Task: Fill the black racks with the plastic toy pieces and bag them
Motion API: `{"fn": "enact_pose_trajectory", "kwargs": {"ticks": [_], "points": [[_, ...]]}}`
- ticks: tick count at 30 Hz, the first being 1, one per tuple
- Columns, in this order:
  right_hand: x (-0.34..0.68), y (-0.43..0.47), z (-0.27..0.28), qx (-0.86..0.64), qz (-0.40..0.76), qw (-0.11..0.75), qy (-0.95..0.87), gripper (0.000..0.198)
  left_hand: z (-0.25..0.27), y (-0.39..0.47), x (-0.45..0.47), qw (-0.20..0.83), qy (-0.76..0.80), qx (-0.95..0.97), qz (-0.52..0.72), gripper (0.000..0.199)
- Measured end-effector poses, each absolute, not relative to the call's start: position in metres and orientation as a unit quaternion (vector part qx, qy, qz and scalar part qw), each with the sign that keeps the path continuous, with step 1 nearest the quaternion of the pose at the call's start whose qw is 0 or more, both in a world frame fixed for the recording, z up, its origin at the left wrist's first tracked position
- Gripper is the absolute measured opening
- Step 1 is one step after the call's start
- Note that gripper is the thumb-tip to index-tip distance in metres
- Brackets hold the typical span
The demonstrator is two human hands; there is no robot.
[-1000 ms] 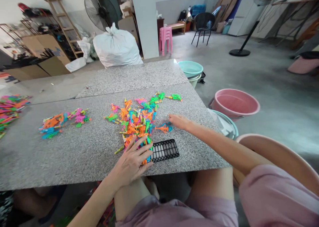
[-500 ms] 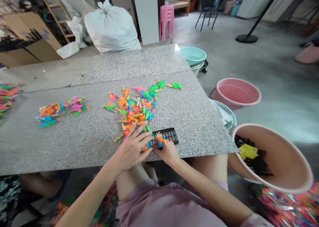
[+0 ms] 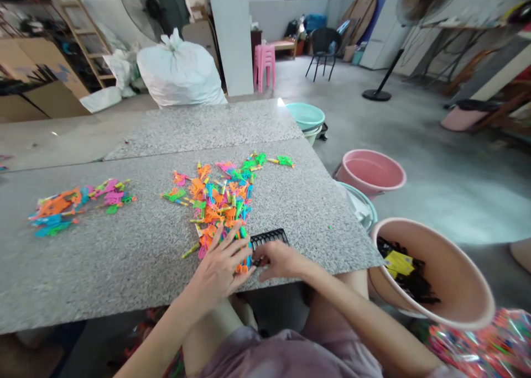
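My left hand (image 3: 224,262) lies spread over the near end of a pile of small bright plastic toy pieces (image 3: 219,198) in orange, green, blue, pink and yellow. Beneath its fingers, orange and blue pieces show at the pile's right side. A small black grid tray (image 3: 269,236) sits on the table just right of the pile. Over the tray's near part my right hand (image 3: 282,259) is bent, its fingers curled in close to the left thumb. Whatever those fingertips pinch is hidden.
A smaller group of toy pieces (image 3: 78,201) lies to the left on the speckled grey table (image 3: 136,267). Beside the right edge stand a peach tub (image 3: 460,278) with black and yellow things inside, a pink tub (image 3: 373,171) and a turquoise basin (image 3: 306,113). A white sack (image 3: 180,71) is behind.
The orange and blue piece that showed in my right hand over the tray is no longer visible there. My right hand now covers more of the tray. The camera view has tilted up and turned right.
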State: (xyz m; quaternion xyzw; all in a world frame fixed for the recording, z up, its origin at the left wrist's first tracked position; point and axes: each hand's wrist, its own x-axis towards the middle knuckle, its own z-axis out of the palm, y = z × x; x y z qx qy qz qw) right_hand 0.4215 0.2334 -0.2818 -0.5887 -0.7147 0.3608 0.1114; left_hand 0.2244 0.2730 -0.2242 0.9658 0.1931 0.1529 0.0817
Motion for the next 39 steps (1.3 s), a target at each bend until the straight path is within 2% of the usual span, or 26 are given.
{"fn": "enact_pose_trajectory", "kwargs": {"ticks": [1,3,4,6,9,13,18,22,25,28,29,31,33,35,37,39], "points": [[0.442,0.249,-0.28,-0.602,0.347,0.11,-0.711,0.03,-0.224,0.273,0.224,0.071,0.187,0.966,0.162,0.021],[0.486,0.29,-0.274,-0.735,0.18,0.109,-0.645,0.035,-0.224,0.275,0.225,0.037,0.174,0.966,0.188,0.021],[0.507,0.313,-0.271,-0.77,0.132,0.107,-0.616,0.04,-0.224,0.276,0.225,0.017,0.169,0.965,0.201,0.02],[0.543,0.356,-0.266,-0.804,0.076,0.101,-0.58,0.049,-0.225,0.278,0.225,-0.028,0.156,0.965,0.211,0.019],[0.561,0.391,-0.269,-0.817,0.048,0.076,-0.569,0.044,-0.228,0.282,0.223,-0.091,0.128,0.968,0.198,0.025],[0.532,0.371,-0.294,-0.797,0.031,0.036,-0.602,0.03,-0.235,0.284,0.22,-0.111,0.125,0.966,0.195,0.027],[0.519,0.343,-0.292,-0.719,0.037,-0.028,-0.693,0.026,-0.231,0.283,0.22,-0.07,0.137,0.972,0.178,0.03],[0.551,0.374,-0.278,-0.66,0.013,-0.029,-0.751,0.032,-0.223,0.28,0.223,-0.029,0.152,0.972,0.174,0.024],[0.573,0.39,-0.28,-0.587,0.028,-0.052,-0.808,0.026,-0.221,0.277,0.224,0.004,0.17,0.97,0.173,0.021],[0.588,0.374,-0.287,-0.58,0.033,-0.055,-0.812,0.025,-0.222,0.274,0.224,0.036,0.19,0.965,0.177,0.021],[0.59,0.362,-0.289,-0.601,0.035,-0.031,-0.798,0.024,-0.222,0.274,0.224,0.045,0.193,0.964,0.178,0.02],[0.583,0.33,-0.296,-0.661,0.073,0.07,-0.744,0.021,-0.223,0.273,0.224,0.059,0.198,0.962,0.176,0.019],[0.556,0.297,-0.306,-0.695,0.175,0.222,-0.661,0.024,-0.224,0.273,0.224,0.063,0.198,0.963,0.169,0.019],[0.514,0.273,-0.317,-0.641,0.308,0.337,-0.617,0.023,-0.224,0.273,0.224,0.063,0.201,0.963,0.166,0.019],[0.468,0.263,-0.326,-0.575,0.409,0.418,-0.573,0.025,-0.224,0.274,0.223,0.062,0.203,0.964,0.161,0.019],[0.433,0.265,-0.33,-0.571,0.406,0.424,-0.573,0.026,-0.225,0.274,0.223,0.063,0.205,0.964,0.155,0.019]]}}
